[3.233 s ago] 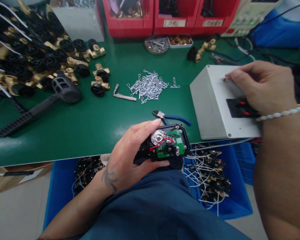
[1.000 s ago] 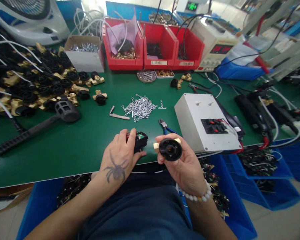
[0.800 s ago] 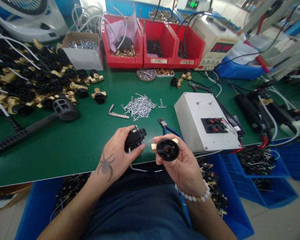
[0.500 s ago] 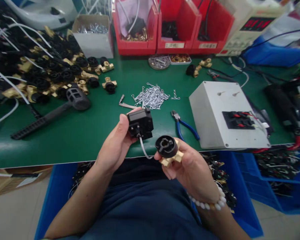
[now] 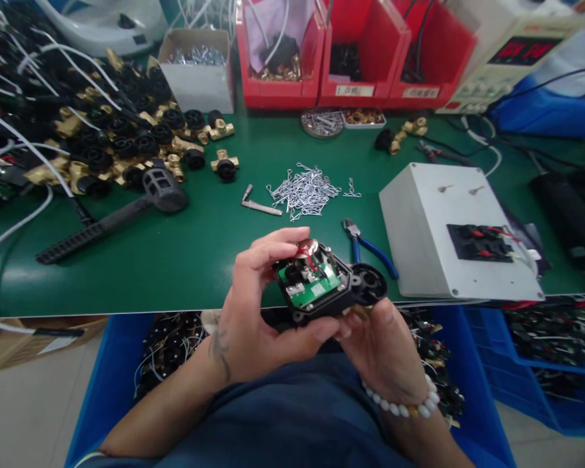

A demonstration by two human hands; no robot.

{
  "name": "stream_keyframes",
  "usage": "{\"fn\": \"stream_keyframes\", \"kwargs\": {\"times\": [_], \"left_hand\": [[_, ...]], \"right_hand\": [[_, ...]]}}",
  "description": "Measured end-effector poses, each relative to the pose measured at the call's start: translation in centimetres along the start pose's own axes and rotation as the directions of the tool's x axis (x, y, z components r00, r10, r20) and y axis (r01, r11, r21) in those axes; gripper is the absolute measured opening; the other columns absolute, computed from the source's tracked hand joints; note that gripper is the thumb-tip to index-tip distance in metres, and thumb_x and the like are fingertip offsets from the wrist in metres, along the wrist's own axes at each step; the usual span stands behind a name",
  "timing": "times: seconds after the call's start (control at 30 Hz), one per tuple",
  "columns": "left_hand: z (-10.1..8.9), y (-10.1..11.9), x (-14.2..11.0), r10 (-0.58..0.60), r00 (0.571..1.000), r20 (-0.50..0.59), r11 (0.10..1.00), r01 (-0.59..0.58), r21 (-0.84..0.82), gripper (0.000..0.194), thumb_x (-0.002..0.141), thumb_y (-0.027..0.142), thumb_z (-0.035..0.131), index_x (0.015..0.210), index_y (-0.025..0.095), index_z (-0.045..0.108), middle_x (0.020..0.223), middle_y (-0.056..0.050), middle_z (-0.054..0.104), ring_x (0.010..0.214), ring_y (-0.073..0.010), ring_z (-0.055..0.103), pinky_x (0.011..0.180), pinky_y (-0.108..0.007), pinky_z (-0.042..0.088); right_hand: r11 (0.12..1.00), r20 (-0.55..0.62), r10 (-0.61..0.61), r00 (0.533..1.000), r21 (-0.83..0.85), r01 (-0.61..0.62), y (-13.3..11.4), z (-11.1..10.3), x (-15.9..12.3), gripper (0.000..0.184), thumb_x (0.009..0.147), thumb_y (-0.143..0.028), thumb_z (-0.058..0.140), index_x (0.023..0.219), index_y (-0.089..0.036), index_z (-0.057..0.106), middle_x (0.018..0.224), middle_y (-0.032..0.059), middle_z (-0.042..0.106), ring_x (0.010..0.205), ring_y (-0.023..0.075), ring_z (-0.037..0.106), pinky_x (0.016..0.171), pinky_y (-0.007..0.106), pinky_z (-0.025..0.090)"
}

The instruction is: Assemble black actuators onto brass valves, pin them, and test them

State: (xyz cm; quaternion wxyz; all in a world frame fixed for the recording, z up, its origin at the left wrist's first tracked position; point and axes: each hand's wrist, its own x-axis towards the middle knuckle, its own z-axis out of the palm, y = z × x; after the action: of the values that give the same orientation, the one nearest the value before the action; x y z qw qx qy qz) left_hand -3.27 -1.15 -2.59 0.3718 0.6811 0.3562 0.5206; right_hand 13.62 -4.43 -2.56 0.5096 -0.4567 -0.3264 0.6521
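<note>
My left hand [image 5: 258,318] grips a black housing [image 5: 329,302], fingers over its far edge and thumb along the near one. The housing's uncovered side faces up, showing a green circuit board [image 5: 316,286], red wires and a round metal part. Close against its right end, my right hand [image 5: 385,348] holds a brass valve fitting with a round black collar [image 5: 373,285]. Most of the brass is hidden by the fingers and collar. Whether the housing and fitting touch, I cannot tell. Beyond the hands lie a pile of wire clips [image 5: 307,190] and a hex key [image 5: 262,206].
Blue-handled cutters [image 5: 365,244] lie beside a grey box [image 5: 419,227] on the right. A black mallet [image 5: 112,218] and many brass fittings [image 5: 175,146] occupy the left. Red bins [image 5: 283,91] line the back. A blue crate [image 5: 102,377] stands below the table edge.
The housing has turned over, now showing its circuit board, and moved right and down beside the fitting. My right hand has shifted right with the fitting. The camera view has shifted slightly.
</note>
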Motion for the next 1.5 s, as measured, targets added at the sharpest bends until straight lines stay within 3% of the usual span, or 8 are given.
{"fn": "stream_keyframes", "kwargs": {"times": [0.17,0.33,0.57,0.83,1.1,1.33,1.5], "left_hand": [[0.0,0.2,0.1,0.109,0.992,0.061,0.991,-0.113,0.071,0.048,0.09,0.039,0.073,0.129,0.028,0.048,0.143,-0.012,0.056,0.137,-0.0272,0.054,0.112,-0.049,0.051],[-0.2,0.8,0.4,0.191,0.976,0.106,0.95,-0.211,0.231,0.038,0.093,0.04,0.069,0.125,0.028,0.053,0.14,-0.012,0.056,0.129,-0.026,0.059,0.107,-0.047,0.055],[-0.2,1.3,0.8,0.205,0.966,0.156,0.907,-0.247,0.34,0.034,0.095,0.039,0.065,0.126,0.03,0.054,0.139,-0.012,0.054,0.127,-0.0269,0.06,0.104,-0.044,0.058],[0.3,0.7,0.5,0.161,0.985,0.057,0.967,-0.169,0.192,0.063,0.089,0.039,0.072,0.143,0.026,0.043,0.137,-0.013,0.058,0.132,-0.0282,0.058,0.11,-0.048,0.056],[0.0,1.4,0.8,0.187,0.979,0.085,0.919,-0.204,0.336,0.064,0.086,0.039,0.073,0.142,0.026,0.044,0.136,-0.011,0.06,0.129,-0.0295,0.061,0.109,-0.049,0.057],[0.2,1.5,0.8,0.227,0.972,0.067,0.899,-0.235,0.37,0.071,0.085,0.037,0.074,0.147,0.022,0.043,0.133,-0.013,0.064,0.124,-0.0298,0.065,0.106,-0.046,0.06],[0.4,1.2,0.7,0.263,0.964,0.036,0.898,-0.259,0.356,0.08,0.081,0.034,0.078,0.15,0.018,0.042,0.133,-0.014,0.064,0.122,-0.0301,0.066,0.105,-0.044,0.061]], "right_hand": [[0.999,-0.042,0.04,0.998,0.03,-0.039,-0.2,-0.2,-0.3,0.058,0.069,-0.069,0.08,0.109,-0.029,0.066,0.076,0.0021,0.063,0.058,0.0139,0.053,0.051,0.026,0.05],[1.0,-0.035,0.022,0.999,0.0,-0.022,0.1,-0.3,-0.3,0.057,0.072,-0.071,0.077,0.11,-0.03,0.063,0.077,0.0026,0.061,0.058,0.015,0.052,0.05,0.028,0.049],[0.997,-0.003,0.004,1.0,-0.073,-0.005,0.5,-0.8,-0.3,0.06,0.077,-0.074,0.068,0.116,-0.03,0.061,0.077,0.0029,0.06,0.058,0.0159,0.05,0.054,0.032,0.048],[0.999,0.0,0.027,1.0,-0.029,-0.027,0.1,-0.5,-0.2,0.062,0.072,-0.074,0.074,0.113,-0.029,0.063,0.074,0.0026,0.058,0.057,0.0159,0.048,0.053,0.032,0.047],[0.997,0.006,0.012,1.0,-0.076,-0.012,0.2,-0.7,-0.4,0.059,0.075,-0.074,0.071,0.114,-0.03,0.063,0.072,0.0019,0.056,0.056,0.0166,0.049,0.052,0.032,0.047],[0.992,0.035,-0.009,0.999,0.127,0.004,-0.1,-0.5,-0.3,0.042,0.076,-0.057,0.081,0.107,-0.032,0.069,0.069,-0.0014,0.057,0.053,0.0121,0.051,0.05,0.026,0.049],[0.983,0.065,-0.035,0.997,0.182,0.022,-0.1,-0.4,-0.2,0.033,0.082,-0.051,0.079,0.106,-0.03,0.072,0.066,-0.0023,0.056,0.051,0.0097,0.051,0.05,0.022,0.049]]}}
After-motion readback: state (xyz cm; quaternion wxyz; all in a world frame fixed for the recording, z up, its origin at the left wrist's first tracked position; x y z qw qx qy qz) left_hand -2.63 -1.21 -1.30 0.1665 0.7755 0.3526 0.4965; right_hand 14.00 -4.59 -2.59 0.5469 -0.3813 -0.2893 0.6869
